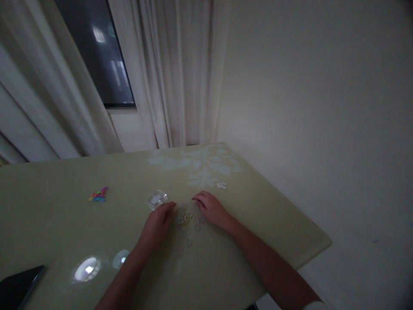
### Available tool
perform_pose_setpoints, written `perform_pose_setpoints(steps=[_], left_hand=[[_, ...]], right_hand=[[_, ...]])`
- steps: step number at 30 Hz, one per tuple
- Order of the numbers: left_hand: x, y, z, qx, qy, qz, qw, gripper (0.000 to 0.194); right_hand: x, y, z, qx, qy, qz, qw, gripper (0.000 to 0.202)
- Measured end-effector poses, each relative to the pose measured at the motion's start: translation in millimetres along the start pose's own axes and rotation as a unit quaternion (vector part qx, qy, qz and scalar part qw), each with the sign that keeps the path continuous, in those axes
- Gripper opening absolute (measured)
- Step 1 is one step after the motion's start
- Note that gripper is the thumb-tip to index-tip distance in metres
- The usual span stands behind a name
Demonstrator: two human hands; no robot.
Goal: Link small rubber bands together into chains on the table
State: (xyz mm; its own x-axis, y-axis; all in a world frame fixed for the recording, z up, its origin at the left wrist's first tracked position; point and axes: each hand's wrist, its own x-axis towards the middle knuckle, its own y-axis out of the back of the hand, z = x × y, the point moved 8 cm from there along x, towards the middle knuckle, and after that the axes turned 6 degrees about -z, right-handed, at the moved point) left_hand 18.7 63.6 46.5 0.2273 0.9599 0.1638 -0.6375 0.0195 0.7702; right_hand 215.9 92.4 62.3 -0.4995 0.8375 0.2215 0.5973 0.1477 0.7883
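- The small pale rings (185, 220) lay in a loose pile on the table (274, 224), between the person's two hands, with a few strays scattered nearer the person and toward the right wrist.
- The left hand (159, 220) stood just left of the pile, fingers loosely bent and pointing inward; I couldn't tell whether anything was pinched in them.
- The right hand (211, 209) hung over the pile's far right side, its fingers curled and tips turned toward the other hand; whether it held a ring, I couldn't make out.
- A clear plastic packet or box (157, 198) sat just beyond the left fingers.
- Some small white pieces (221, 185) lay past the right hand.
- Well off to the left was a cluster of bright multicoloured pieces (98, 195).
- A dark flat object (21, 284) showed at the near left edge.
- Behind the table hung pale curtains (180, 73), parted at a dark window (100, 56).
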Motion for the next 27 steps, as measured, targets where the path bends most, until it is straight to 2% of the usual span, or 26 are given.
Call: perform_pose_setpoints(steps=[4, 8, 12, 17, 21, 25, 27], left_hand=[[9.9, -18.8, 4.8, 0.063, -0.008, -0.005, 0.998, 0.045], [35.1, -27.2, 19.3, 0.131, -0.017, -0.027, 0.991, 0.044], [65.8, -17.6, 30.8, 0.192, -0.020, -0.052, 0.980, 0.037], [88.5, -0.8, 26.5, 0.246, 0.009, -0.078, 0.966, 0.035], [78.5, -7.1, 30.9, 0.238, -0.004, -0.126, 0.963, 0.034], [49.8, -16.3, 46.7, 0.194, -0.037, -0.166, 0.966, 0.035], [33.4, -18.4, 51.4, 0.169, -0.052, -0.183, 0.967, 0.039]], right_hand=[[9.2, -11.4, -1.5, -0.071, 0.029, -0.021, 0.997, 0.037], [15.7, -21.1, 0.0, -0.114, 0.019, -0.048, 0.992, 0.040], [10.5, -21.5, -5.7, -0.074, 0.037, -0.074, 0.994, 0.041], [-0.6, -17.9, -16.3, -0.012, 0.084, -0.094, 0.992, 0.044], [-1.8, -18.2, -20.4, -0.021, 0.079, -0.082, 0.993, 0.042], [-1.7, -26.1, -28.2, -0.033, 0.094, -0.113, 0.989, 0.038], [-1.9, -23.7, -29.8, -0.026, 0.097, -0.121, 0.988, 0.034]])
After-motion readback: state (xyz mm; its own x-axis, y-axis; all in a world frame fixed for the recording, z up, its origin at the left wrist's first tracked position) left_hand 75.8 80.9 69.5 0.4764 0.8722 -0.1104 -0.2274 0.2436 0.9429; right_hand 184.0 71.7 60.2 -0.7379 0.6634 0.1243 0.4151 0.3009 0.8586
